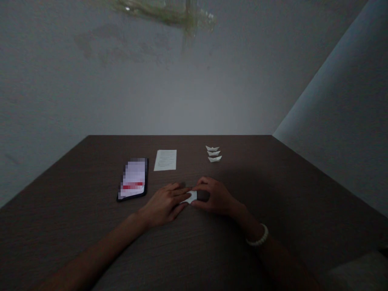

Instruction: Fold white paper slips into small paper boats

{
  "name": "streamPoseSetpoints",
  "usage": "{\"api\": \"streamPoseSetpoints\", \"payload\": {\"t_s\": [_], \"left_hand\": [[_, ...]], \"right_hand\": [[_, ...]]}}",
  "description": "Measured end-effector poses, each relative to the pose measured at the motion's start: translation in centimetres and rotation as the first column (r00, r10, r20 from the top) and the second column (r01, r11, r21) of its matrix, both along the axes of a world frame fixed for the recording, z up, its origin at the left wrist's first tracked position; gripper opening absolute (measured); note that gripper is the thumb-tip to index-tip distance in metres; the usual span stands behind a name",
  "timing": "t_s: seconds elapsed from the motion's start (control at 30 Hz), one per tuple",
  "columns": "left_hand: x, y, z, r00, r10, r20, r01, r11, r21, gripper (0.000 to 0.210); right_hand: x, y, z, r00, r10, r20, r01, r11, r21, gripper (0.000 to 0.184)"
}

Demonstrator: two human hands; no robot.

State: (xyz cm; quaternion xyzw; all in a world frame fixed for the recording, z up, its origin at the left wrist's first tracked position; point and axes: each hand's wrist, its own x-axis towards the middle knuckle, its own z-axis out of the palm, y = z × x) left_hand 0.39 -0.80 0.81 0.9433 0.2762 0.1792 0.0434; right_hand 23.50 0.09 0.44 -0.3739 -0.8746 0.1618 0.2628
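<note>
A small piece of printed paper (191,197), apparently folded, lies on the table between my two hands. My left hand (166,202) rests flat over its left part, fingers stretched to the right and thumb near the lower edge. From the other side, my right hand (214,196) curves round the paper's right end, with fingertips at its upper edge and thumb at its lower edge. The part of the paper under my left fingers is hidden. A pale beaded bracelet (260,239) circles my right wrist.
Three small folded paper boats (214,159) stand in a column beyond my right hand. Printed paper sheets (165,160) lie beyond my left hand. To their left is a phone (133,180) with a lit, blurred screen. A wall (194,101) rises behind the brown table (188,250).
</note>
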Motion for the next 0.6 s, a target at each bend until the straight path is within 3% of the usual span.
{"api": "streamPoseSetpoints", "payload": {"t_s": [0.6], "left_hand": [[0.08,-0.07,-0.12,0.999,-0.010,-0.053,0.014,0.997,0.079,0.031]], "right_hand": [[0.10,0.19,-0.29,0.999,-0.029,0.024,0.028,0.999,0.024,0.024]]}}
